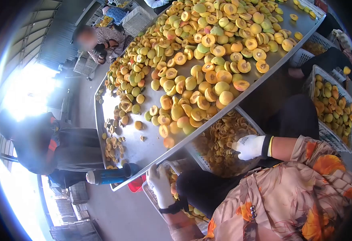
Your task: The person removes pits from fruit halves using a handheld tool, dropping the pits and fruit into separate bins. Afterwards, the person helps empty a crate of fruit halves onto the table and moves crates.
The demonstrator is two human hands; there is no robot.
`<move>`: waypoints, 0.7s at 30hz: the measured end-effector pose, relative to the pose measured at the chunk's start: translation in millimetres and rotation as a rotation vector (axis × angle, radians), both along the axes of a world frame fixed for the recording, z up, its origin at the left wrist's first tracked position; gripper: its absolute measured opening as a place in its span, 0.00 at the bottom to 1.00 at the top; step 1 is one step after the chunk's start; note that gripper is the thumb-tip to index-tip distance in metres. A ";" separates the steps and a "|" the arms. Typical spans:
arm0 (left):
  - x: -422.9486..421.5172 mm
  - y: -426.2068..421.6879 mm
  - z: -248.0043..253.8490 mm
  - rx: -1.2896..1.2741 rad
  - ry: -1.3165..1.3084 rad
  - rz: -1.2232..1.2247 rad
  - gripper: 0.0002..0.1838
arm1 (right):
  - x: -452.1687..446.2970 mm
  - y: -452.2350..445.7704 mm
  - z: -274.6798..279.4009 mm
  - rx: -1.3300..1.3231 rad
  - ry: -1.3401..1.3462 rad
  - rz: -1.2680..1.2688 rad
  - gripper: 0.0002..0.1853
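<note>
My left hand, in a white glove with a dark wristband, is at the metal table's near edge, above a crate of fruit. Its fingers are bent together; what they hold, if anything, is hidden. Over a crate of pits and small pieces is my gloved right hand, its fingers drawn together and pointing left. I cannot make out anything in them. Many halved yellow-orange fruits with some whole-looking ones are heaped on the table.
A white crate of fruit stands at the right. A standing person is at the left, beside a blue cylindrical object at the table's corner. Another person sits at the far side. Stacked crates stand at lower left.
</note>
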State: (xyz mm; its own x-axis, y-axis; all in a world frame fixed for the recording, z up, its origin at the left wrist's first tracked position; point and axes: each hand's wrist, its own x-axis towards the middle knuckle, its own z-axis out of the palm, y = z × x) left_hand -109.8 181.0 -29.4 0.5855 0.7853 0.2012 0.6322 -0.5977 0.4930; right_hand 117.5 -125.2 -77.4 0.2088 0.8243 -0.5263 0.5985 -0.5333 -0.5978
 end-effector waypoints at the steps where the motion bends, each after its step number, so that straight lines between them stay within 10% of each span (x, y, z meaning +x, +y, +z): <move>1: 31.7 -3.7 1.3 0.035 -0.007 -0.076 0.20 | 0.2 1.9 -7.0 0.012 -0.037 0.033 0.17; 8: 197.3 -11.6 -47.7 0.030 0.138 -0.347 0.27 | 5.3 4.3 -10.0 0.003 0.084 -0.038 0.19; 11: 197.8 -5.6 -44.8 0.012 0.053 -0.412 0.22 | 6.4 -2.8 11.1 0.112 0.116 -0.082 0.18; 15: 158.7 -22.4 -9.9 -0.841 -0.562 -0.225 0.19 | 4.9 -5.7 12.8 0.537 -0.023 -0.176 0.14; 21: 95.3 -104.9 11.7 -0.693 -0.551 -0.471 0.30 | -25.6 4.0 69.5 0.872 -0.163 -0.230 0.13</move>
State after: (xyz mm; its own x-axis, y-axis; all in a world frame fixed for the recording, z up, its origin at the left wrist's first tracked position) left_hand -14.5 76.0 -17.7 0.8300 0.5438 0.1242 -0.0168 -0.1981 0.9800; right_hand 91.9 -121.2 -7.9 0.4346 0.8445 0.3131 0.6457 -0.0498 -0.7619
